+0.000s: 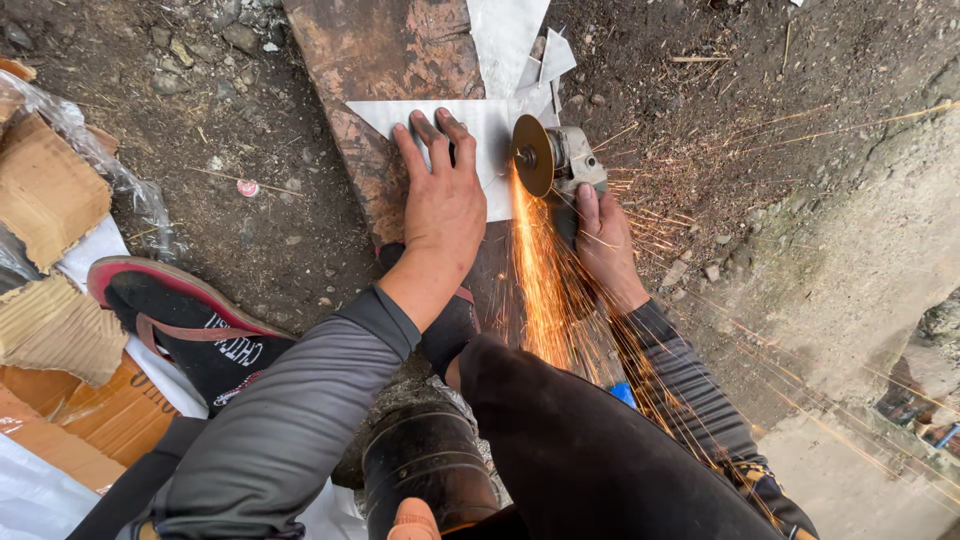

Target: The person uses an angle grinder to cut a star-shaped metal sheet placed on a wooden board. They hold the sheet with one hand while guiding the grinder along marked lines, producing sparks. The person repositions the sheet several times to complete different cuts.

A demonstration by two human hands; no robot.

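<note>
My left hand (440,195) presses flat on a grey metal sheet (492,130) that lies across a rusty brown plank (385,55). My right hand (603,240) grips the body of an angle grinder (562,158). Its round disc (532,155) stands on edge at the sheet's right side, just right of my left fingers. A stream of orange sparks (540,290) shoots back from the disc toward my dark-trousered leg (590,450). A foot in a dark sandal (450,320) rests on the plank below the sheet.
More cut sheet pieces (510,35) lie at the plank's far end. A black and red flip-flop (190,320) sits on the dirt to the left, beside torn cardboard (45,190) and clear plastic. A dark round container (425,465) stands by my knee. Rough concrete (860,260) runs along the right.
</note>
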